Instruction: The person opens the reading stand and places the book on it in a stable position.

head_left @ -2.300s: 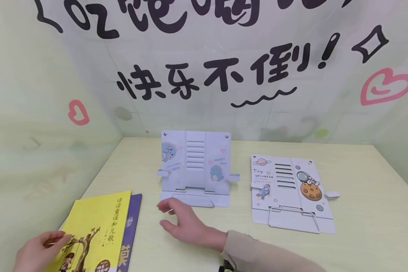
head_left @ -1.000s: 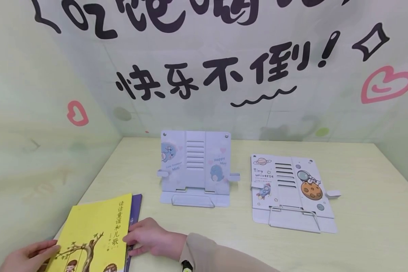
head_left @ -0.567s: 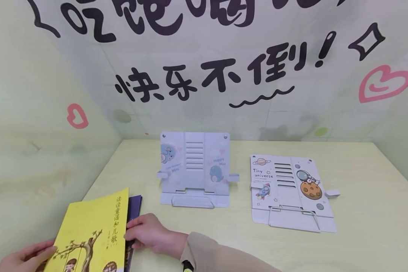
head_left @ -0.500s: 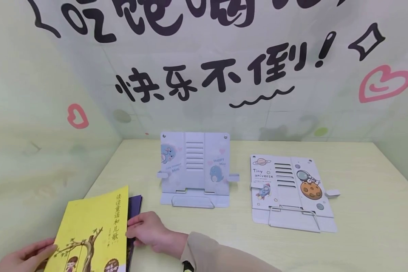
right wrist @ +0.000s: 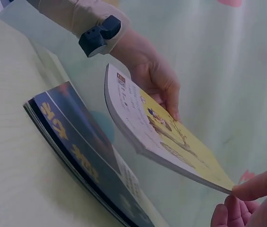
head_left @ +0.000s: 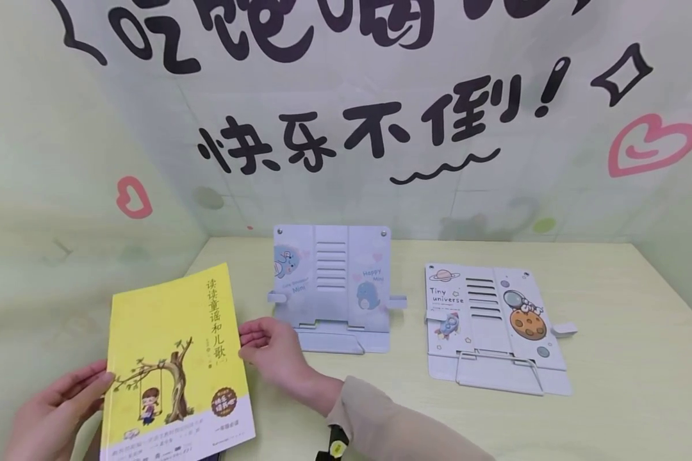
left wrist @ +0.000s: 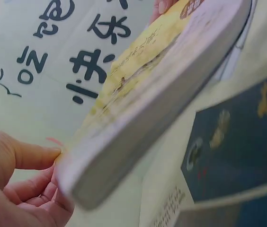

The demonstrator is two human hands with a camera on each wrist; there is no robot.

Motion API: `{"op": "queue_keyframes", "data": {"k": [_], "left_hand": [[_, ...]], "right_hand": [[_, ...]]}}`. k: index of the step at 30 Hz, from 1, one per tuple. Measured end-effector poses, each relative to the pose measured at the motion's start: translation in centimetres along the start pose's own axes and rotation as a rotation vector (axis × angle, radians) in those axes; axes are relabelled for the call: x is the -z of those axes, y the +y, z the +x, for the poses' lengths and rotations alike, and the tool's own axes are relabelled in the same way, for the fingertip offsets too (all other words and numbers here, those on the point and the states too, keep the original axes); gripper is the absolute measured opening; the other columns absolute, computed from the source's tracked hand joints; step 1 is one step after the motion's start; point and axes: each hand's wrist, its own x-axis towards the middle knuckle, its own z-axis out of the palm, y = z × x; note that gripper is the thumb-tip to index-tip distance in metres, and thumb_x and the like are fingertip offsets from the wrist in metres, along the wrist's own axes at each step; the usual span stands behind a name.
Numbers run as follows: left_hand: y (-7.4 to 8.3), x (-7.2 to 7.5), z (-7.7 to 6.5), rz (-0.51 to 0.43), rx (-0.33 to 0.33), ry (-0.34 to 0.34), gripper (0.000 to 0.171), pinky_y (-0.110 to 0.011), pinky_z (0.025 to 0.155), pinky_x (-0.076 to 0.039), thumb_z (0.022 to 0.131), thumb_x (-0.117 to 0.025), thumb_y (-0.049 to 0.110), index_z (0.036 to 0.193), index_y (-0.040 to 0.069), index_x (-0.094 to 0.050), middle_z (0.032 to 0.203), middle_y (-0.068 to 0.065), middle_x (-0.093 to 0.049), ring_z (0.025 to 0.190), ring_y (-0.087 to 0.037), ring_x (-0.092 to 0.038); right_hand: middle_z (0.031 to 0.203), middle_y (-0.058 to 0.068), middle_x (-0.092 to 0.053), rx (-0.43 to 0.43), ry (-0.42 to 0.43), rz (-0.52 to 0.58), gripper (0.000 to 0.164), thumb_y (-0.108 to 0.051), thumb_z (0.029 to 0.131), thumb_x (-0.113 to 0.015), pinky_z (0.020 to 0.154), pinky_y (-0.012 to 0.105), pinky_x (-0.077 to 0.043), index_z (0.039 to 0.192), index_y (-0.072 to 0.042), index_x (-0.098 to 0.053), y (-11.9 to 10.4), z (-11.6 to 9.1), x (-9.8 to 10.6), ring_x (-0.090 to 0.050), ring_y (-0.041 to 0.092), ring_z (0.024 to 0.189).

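A yellow book [head_left: 161,320] with a tree-and-swing cover is held up off the table between both hands. My left hand [head_left: 60,410] pinches its left edge, thumb on the cover. At the opposite edge my right hand [head_left: 279,355] pinches it between thumb and fingers. In the right wrist view the book hangs tilted, with a gap between it and the dark blue book [right wrist: 69,125] below. That dark blue book [left wrist: 237,142] lies lower on a stack in the left wrist view. From the head it is almost wholly hidden.
A pale book stand [head_left: 331,275] with blue dinosaurs stands just beyond my right hand. Farther right is a white "Tiny universe" book stand [head_left: 487,307]. Printed sheeting [head_left: 346,198] lines the back and sides of the table [head_left: 623,333].
The right hand has come over from the middle to the yellow book's right edge. Both hands have raised the book off the stack, up and slightly to the right.
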Motion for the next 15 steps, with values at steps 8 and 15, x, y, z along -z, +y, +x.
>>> {"op": "queue_keyframes", "data": {"k": [8,15], "left_hand": [[2.9,-3.1,-0.6,-0.283,-0.215,-0.145,0.018,-0.019,0.056,-0.049,0.083,-0.07,0.008,0.086,0.026,-0.072,0.081,0.011,-0.068,0.068,-0.005,-0.061],[5.4,-6.2,0.5,-0.318,-0.365,-0.211,0.018,-0.02,0.057,-0.05,0.083,-0.069,0.003,0.094,0.017,-0.072,0.082,0.005,-0.067,0.07,-0.006,-0.061]], "right_hand": [[0.086,0.007,-0.062,0.04,0.009,0.063,0.027,0.014,0.078,-0.06,0.066,0.029,-0.056,0.104,0.007,-0.062,-2.1,1.1,3.3,-0.056,0.007,0.074],[0.091,0.012,-0.061,0.046,0.023,0.089,0.029,0.013,0.08,-0.061,0.069,0.028,-0.055,0.108,0.008,-0.06,-4.2,1.8,6.7,-0.057,0.009,0.078]]}}
